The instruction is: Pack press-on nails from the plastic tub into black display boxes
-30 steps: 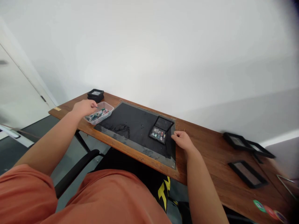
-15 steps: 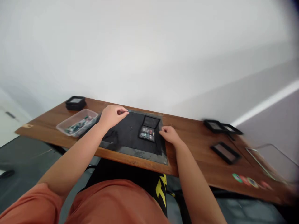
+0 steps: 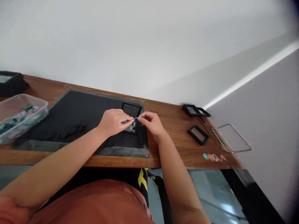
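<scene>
My left hand point(image 3: 114, 122) pinches a small teal piece point(image 3: 135, 118) whose kind I cannot make out. The thumb and fingers of my right hand point(image 3: 151, 122) close at the other end of this piece, so the fingertips of both hands nearly meet. Below them lies a small black case point(image 3: 132, 109) with its lid raised. Small shiny items point(image 3: 133, 127) show in its lower half, though my left hand covers much of it. The case lies on a black mat point(image 3: 93, 104) taped to the wooden table.
A clear plastic tub point(image 3: 43, 104) of small colourful pieces stands at the left, near a black box point(image 3: 14, 84). On the right are a black frame point(image 3: 198, 134), more black cases point(image 3: 191, 110), round stickers point(image 3: 215, 157) and a metal wire frame point(image 3: 240, 151). A wall rises behind.
My left hand has moved right, from beyond the tub to over the case, with the teal piece. My right hand has come in to meet it. The view has swung right.
</scene>
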The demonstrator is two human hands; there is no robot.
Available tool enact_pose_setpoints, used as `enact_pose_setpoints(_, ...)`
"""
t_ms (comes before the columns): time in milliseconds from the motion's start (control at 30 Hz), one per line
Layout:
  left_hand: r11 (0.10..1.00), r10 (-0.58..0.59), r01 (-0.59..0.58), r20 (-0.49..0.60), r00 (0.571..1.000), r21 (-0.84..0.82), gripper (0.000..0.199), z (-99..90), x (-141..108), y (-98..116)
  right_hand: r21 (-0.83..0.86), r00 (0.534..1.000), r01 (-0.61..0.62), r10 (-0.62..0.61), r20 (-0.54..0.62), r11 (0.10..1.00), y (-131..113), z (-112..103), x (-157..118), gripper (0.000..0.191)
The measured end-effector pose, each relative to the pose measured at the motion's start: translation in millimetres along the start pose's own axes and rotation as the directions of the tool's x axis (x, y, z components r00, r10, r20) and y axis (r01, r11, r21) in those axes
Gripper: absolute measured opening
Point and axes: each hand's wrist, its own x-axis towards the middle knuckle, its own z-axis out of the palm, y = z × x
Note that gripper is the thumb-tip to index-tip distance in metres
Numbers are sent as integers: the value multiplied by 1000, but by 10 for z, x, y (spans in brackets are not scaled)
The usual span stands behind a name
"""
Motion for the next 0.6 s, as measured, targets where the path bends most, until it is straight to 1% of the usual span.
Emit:
enact_pose_setpoints(133, 997, 67, -66, -38, 997, 38, 19, -32, -7, 10, 81, 999, 37, -35, -19, 996, -22, 25, -31, 28)
enact_pose_setpoints(200, 993, 103, -100, -38, 994, 70, 19, -24, -25, 4, 88, 999, 35, -35, -3, 995, -15, 35, -39, 28)
enact_pose_setpoints(367, 986, 144, -140, -51, 988, 88, 18, 30, -74, 22, 90, 1000, 8, -8, 4, 996, -32, 38, -37, 27)
enact_pose_setpoints(500, 987, 133, -129, -37, 990, 95, 22, 53, -93, 66, 71, 1000, -23, 21, 23, 997, -50, 55, -29, 22)
enact_pose_setpoints(600, 993, 91, -93, 41, 995, 75, 30, 62, -97, 91, 80, 999, -25, 22, 41, 996, -48, 76, -31, 18)
